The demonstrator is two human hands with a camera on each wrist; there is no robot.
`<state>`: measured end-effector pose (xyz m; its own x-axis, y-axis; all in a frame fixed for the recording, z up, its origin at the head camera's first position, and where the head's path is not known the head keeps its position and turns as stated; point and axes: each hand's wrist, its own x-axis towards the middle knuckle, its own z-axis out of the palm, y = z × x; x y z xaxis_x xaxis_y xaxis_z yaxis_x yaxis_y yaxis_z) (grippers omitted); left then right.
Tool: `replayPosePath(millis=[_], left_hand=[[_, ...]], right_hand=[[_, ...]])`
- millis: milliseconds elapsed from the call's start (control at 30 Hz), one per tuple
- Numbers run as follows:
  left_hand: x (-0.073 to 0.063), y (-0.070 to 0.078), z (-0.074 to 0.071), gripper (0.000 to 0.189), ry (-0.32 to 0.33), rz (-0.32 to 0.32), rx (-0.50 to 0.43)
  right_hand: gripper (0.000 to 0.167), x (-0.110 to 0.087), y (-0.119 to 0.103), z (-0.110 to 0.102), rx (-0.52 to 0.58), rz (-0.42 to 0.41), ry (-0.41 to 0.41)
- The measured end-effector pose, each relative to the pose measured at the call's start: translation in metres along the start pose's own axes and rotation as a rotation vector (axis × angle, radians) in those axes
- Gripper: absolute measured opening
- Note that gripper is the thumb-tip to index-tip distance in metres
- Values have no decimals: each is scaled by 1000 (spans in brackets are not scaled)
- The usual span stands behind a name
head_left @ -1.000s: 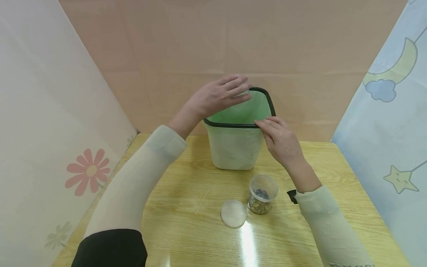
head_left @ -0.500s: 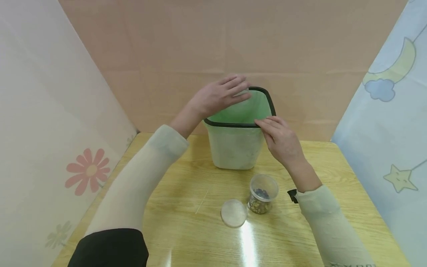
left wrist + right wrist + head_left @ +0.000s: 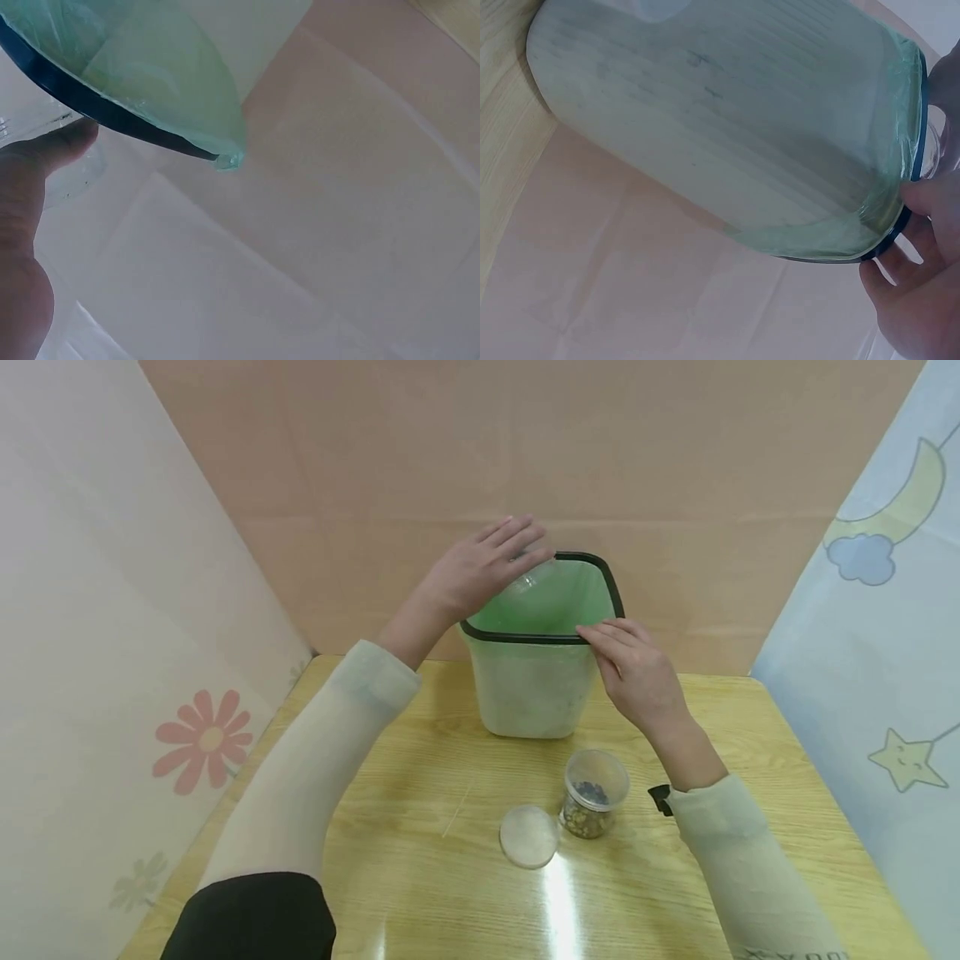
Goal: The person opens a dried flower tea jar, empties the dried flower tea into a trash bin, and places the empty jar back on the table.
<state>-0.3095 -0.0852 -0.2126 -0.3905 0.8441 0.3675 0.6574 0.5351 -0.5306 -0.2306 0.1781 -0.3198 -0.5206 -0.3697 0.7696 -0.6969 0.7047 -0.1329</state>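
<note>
Head view first: a tan backdrop point(image 3: 397, 452) hangs behind a wooden table point(image 3: 405, 893), and on that table stands a pale bin point(image 3: 528, 693), its black rim folded over with a green liner point(image 3: 577, 597).

From where I stand, the left hand point(image 3: 480, 568) is up over the bin's far left side. Its fingers are nearly straight and slightly parted over a clear container point(image 3: 528, 579), with the thumb on the other side, so it holds the container at the rim; whether the thumb touches the rim I cannot tell. The right hand point(image 3: 641, 672) grips the near right corner of the bin, finger bent in on the liner side and others curled round the rim.

Nearer the person, a clear jar point(image 3: 602, 766) stands upright, with yellowish-brown pieces low down and dark bluish bits on top. Just beside it, to its left, lies a round lid point(image 3: 528, 837). By the right cuff is a small dark thing point(image 3: 661, 799), partly hidden. Farther left lies a thin pale stick point(image 3: 453, 818).
</note>
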Motion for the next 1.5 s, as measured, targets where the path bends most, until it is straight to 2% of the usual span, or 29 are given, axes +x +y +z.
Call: replayPosePath(millis=[100, 167, 267, 433, 600, 733, 933, 1033, 1167, 1267, 1500], left_hand=[[-4, -2, 2, 64, 21, -66, -126], [-8, -3, 3, 77, 30, -107, -208], [-13, -4, 4, 84, 25, -161, -289], [-16, -3, 0, 97, -63, -291, -413], [-17, 0, -5, 101, -109, -420, -559], [-22, 2, -6, 104, -92, -470, -625], [-30, 3, 0, 103, -24, -531, -707], [-35, 4, 4, 102, 16, -585, -781], [-42, 7, 6, 98, 91, -638, -925], [-48, 9, 5, 96, 136, -669, -981], [-62, 16, -2, 93, 182, -768, -1018]], right_hand=[[31, -1, -1, 1, 1, -6, -4], [32, -2, -1, 2, -2, -11, -13], [35, -3, -1, 3, -5, -13, -26], [38, -4, 0, 2, 2, -6, -33], [42, -6, 1, 1, 4, 8, -49], [43, -6, 0, 1, 4, 10, -59], [44, -6, 0, 0, -6, -6, -58], [45, -6, 1, 0, -11, -17, -54], [48, -7, 1, 1, -18, -33, -50], [49, -8, 2, 1, -19, -46, -48], [49, -8, 4, -1, -13, -67, -51]])
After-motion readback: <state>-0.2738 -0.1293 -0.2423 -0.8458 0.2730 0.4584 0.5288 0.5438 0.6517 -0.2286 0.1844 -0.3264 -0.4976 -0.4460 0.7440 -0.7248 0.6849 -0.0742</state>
